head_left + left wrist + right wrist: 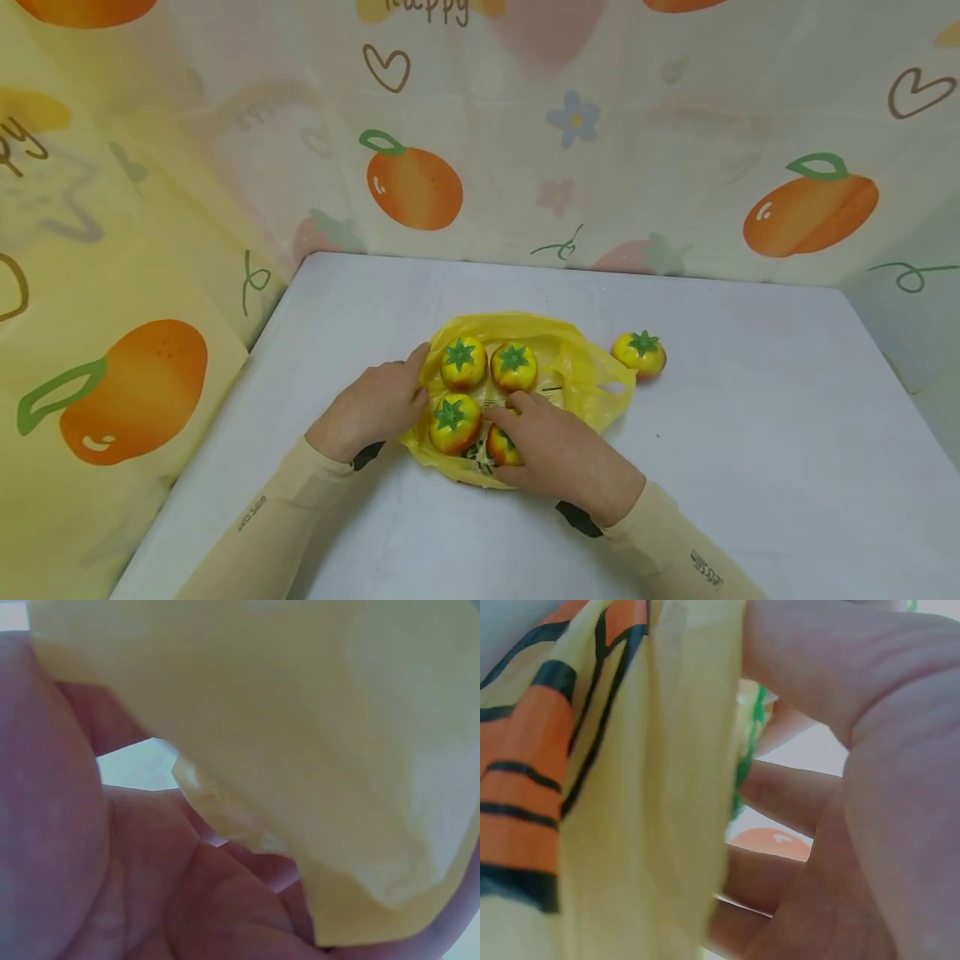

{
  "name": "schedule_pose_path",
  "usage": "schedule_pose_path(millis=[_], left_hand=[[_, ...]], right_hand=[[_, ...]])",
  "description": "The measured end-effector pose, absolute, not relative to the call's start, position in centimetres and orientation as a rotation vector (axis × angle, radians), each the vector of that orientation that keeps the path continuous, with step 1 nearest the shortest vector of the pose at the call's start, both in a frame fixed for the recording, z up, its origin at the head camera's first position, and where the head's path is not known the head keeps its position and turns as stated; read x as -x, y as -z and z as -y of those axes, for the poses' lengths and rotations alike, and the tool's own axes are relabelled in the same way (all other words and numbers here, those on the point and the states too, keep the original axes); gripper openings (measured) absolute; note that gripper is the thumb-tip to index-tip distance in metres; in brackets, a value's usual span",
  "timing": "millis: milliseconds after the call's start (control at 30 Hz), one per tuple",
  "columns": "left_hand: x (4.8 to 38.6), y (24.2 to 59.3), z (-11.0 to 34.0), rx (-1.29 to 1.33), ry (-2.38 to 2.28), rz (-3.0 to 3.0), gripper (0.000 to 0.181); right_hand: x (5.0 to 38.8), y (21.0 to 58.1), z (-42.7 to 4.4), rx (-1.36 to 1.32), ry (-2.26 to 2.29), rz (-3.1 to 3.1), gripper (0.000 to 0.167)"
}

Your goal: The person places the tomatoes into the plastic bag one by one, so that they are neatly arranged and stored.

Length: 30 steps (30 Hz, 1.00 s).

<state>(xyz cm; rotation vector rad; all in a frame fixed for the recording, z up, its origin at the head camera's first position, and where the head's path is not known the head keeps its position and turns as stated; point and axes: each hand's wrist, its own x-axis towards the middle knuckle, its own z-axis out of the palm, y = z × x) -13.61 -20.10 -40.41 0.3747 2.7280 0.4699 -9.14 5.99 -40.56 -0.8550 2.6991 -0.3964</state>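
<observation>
A yellow plastic bag (570,358) lies spread on the table with its mouth facing up. Inside it are several yellow-red tomatoes with green star-shaped tops, among them one at the upper left (463,363) and one at the lower left (455,423). My left hand (375,408) holds the bag's left rim; in the left wrist view the yellow film (300,750) lies between thumb and fingers. My right hand (558,450) reaches over the near right rim, its fingers round the lower right tomato (502,447), which it partly hides. In the right wrist view, bag film (667,787) covers most of that tomato.
Another tomato (639,355) sits on the white table (750,433), just outside the bag's right end. A fruit-printed cloth (495,192) hangs behind the table and along its left side.
</observation>
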Motion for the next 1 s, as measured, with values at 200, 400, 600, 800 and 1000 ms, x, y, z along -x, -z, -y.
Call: schedule_pose_path(millis=[200, 400, 600, 800, 1000], left_hand=[[13.6, 40.2, 20.1, -0.376, -0.486, -2.727, 0.068], [13.5, 40.1, 20.0, -0.356, -0.493, -2.718, 0.069], [13.4, 40.1, 19.9, -0.35, -0.486, -2.718, 0.07], [13.4, 40.4, 19.9, -0.372, -0.453, -2.745, 0.069], [13.4, 40.6, 19.8, -0.38, -0.432, -2.765, 0.069]], right_hand=[[9.6, 39.4, -6.8, 0.797, 0.455, -2.697, 0.064], [10.3, 37.8, -9.1, 0.741, 0.501, -2.745, 0.065], [11.5, 36.4, -12.5, 0.713, 0.603, -2.836, 0.062], [13.1, 35.5, -16.7, 0.59, 0.706, -2.908, 0.057], [14.9, 36.2, -20.2, 0.459, 0.754, -2.96, 0.055]])
